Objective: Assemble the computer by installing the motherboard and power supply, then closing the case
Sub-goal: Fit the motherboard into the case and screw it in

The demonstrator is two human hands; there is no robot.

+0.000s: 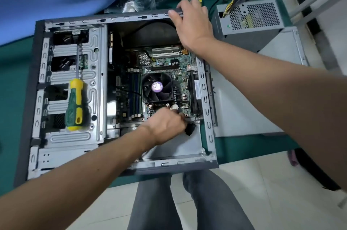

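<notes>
While the open computer case [120,87] lies on a green-covered bench [13,72] above pale floor tiles [262,192], the right hand [191,23] grips its far rim; the left hand [165,124] pinches something near the motherboard [165,64]; the power supply [249,17] sits beside.

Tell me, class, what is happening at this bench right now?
A person is putting a computer together. The open case lies on its side on the green table, with the motherboard already inside. The left hand reaches in at the board's near edge, fingers curled by a black part; whether it holds it is unclear. The right hand grips the case's far rim. The power supply sits outside, beside the case, and a screwdriver rests on the drive bay.
</notes>
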